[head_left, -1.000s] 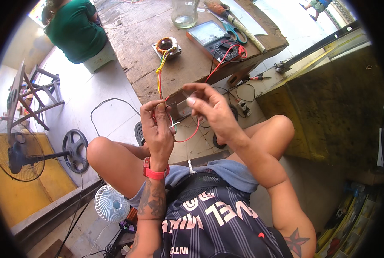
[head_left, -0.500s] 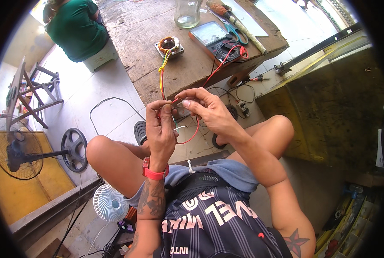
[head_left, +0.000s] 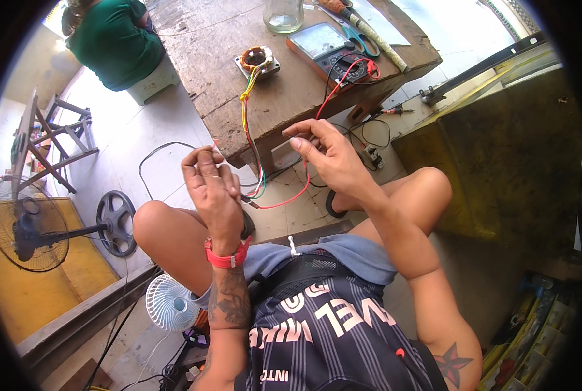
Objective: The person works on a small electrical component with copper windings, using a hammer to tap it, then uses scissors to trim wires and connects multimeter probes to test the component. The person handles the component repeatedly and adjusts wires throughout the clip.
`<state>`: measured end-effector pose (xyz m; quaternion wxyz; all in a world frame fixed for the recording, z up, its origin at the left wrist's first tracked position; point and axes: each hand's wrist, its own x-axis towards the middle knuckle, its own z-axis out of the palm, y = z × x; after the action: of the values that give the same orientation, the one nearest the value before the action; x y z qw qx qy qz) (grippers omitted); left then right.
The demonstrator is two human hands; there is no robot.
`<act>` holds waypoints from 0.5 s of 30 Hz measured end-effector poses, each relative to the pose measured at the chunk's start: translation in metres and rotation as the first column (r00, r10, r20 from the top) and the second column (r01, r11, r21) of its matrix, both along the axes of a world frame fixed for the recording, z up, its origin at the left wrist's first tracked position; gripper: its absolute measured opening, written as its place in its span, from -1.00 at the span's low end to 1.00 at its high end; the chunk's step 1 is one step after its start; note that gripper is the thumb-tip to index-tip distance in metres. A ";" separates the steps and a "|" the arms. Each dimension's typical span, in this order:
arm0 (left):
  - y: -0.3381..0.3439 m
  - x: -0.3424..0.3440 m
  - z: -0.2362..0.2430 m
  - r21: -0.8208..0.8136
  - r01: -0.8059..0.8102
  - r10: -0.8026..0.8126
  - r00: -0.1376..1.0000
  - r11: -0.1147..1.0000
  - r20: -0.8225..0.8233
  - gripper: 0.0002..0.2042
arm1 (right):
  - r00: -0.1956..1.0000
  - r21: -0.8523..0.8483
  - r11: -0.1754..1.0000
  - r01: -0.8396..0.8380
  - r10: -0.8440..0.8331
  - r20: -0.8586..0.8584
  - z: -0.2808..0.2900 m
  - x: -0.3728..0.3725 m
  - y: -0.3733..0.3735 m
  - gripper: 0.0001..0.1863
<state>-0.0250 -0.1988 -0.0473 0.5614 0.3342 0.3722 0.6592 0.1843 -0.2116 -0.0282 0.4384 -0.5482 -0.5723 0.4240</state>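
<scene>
A small motor stator with copper windings sits on the wooden table, its bundle of coloured wires hanging over the near edge. My left hand is closed, and the lower ends of those wires run in at its palm. Beside that palm a red test lead also ends, at a dark piece partly hidden by the hand. My right hand is apart from the left, thumb and fingers curled together; whatever is between them is too small to make out. An analog multimeter with red and black leads lies on the table.
Scissors, a tape-wrapped stick and a glass jar are on the wooden table. A person in green sits at far left. A standing fan and a small white fan are left of my legs.
My hands, which were together at the wires, have come apart. The left moved left and down, the right slightly right and up. The wire bundle now hangs more freely.
</scene>
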 end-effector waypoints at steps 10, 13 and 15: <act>0.004 -0.012 -0.001 -0.037 -0.017 0.020 0.996 0.999 0.088 -0.87 | 0.971 0.107 0.992 -0.068 0.041 0.235 -0.011 -0.019 -0.006 -0.75; 0.006 -0.011 -0.003 -0.038 -0.027 0.030 0.997 0.999 0.066 -0.86 | 0.961 0.280 0.959 -0.036 -0.044 0.274 -0.004 -0.027 -0.001 -0.73; 0.007 -0.010 -0.006 -0.035 -0.025 0.027 0.998 0.999 0.056 -0.86 | 0.944 0.365 0.931 -0.032 -0.091 0.316 -0.001 -0.033 0.004 -0.72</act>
<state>-0.0355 -0.1922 -0.0534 0.5688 0.3008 0.3718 0.6692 0.1516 -0.2071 -0.0293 0.4378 -0.5287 -0.6972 0.2066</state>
